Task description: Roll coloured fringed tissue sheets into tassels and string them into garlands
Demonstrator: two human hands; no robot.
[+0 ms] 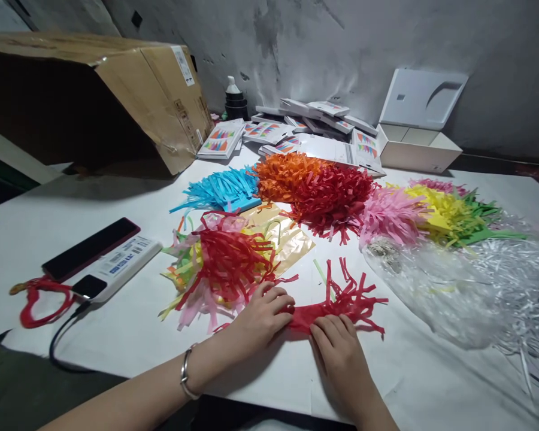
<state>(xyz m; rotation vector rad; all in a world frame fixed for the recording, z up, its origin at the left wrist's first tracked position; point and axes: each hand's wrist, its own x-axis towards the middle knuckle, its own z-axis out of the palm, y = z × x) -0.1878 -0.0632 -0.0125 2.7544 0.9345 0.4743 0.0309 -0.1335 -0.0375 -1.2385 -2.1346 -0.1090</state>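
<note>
A red tissue tassel [309, 317] with a fringed right end lies across the front of the white table. My left hand [266, 312] has its fingers curled on the tassel's left part. On the band, further right, my right hand [336, 341] presses with its fingers together. Just behind my left hand, red fringed tissue [233, 254] lies over a heap of pink, yellow and green strips. A yellowish plastic sheet [291, 242] is partly under that heap. Behind are bunches of blue tissue [227, 188], orange tissue [282, 173] and dark red tissue [336, 194].
Pink tissue [393, 212], yellow tissue [444, 209] and a clear plastic bag [449, 293] are at right. At left lie a phone [92, 245] and a white power bank [121, 263]. A cardboard box [157, 102], flat packages [222, 139] and an open white box [420, 152] stand behind.
</note>
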